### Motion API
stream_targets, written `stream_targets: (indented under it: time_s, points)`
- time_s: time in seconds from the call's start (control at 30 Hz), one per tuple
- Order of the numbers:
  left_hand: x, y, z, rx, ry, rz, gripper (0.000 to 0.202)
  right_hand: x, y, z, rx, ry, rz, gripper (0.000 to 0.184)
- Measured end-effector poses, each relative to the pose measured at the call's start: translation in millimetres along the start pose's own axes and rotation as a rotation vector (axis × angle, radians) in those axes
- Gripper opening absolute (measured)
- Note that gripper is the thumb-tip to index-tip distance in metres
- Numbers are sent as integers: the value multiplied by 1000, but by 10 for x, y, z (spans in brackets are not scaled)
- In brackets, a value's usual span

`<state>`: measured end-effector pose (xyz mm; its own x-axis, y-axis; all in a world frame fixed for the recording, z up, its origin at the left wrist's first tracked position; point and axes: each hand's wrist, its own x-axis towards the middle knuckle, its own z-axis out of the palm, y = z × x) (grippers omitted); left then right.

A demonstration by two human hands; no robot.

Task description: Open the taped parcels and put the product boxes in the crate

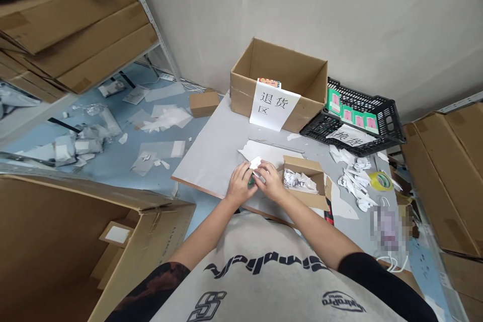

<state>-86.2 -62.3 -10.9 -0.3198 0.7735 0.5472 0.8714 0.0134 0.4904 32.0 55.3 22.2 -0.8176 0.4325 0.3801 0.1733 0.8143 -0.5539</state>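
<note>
Close work at the near edge of a grey-topped table (199, 161): left hand (239, 184) and right hand (272, 182) drawn together, fingers curled inward and clenched from either side on a small white paper piece (255, 162). No release in either hand. Just under the fingers, a sliver of a green item (250, 181), mostly hidden and too small to identify. The paper piece held between the hands, just above the tabletop.

Right beside the right hand, an open small carton (304, 165) with spread flaps, crumpled white paper (298, 181) inside. Just behind the hands, a flat white paper sheet (264, 153) lying on the table.

Farther back against the wall, a cardboard box (279, 63) with a handwritten 退货区 sign (274, 104) hanging down its front. To its right, a black plastic crate (381, 121) holding green-and-pink cards (352, 115), with a 换货 sign (350, 136) at its front. Toward the right end of the table, a heap of crumpled paper scraps (354, 181), beside a roll of yellow tape (381, 181). Off the table to the left, plastic wrappers (81, 143) scattered across a blue floor (116, 158).
</note>
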Motion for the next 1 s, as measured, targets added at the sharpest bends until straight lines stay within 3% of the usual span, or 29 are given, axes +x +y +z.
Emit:
stream_targets:
  time_s: [0.23, 0.43, 0.6, 0.7, 0.77, 0.87, 0.93, 1.0]
  points:
    - [-25, -105, 23, -3, -56, 26, 38, -114, -25, 45, -119, -17, 18, 24]
    - [26, -104, -12, -7, -106, 109, 32, -174, -97, 100, 6, 0, 160, 26]
    - [30, -202, -30, -93, -190, 134, 41, -190, -82, 320, 64, 95, 365, 53]
    - [-8, -308, -42, -188, -227, 127, 51, -149, -44, 444, 102, 95, 431, 58]
    - [-38, -396, -40, -295, -235, 22, 57, -95, -13, 464, 123, 99, 468, 55]
    - [-58, -534, -26, -520, -293, -328, 80, 3, 6, 369, 174, 107, 528, 55]
    - [-16, -597, -37, -713, -389, -549, 90, 71, -18, 223, 255, 124, 549, 58]
    - [101, -595, -85, -909, -486, -634, 88, 143, -64, 8, 388, 128, 520, 61]
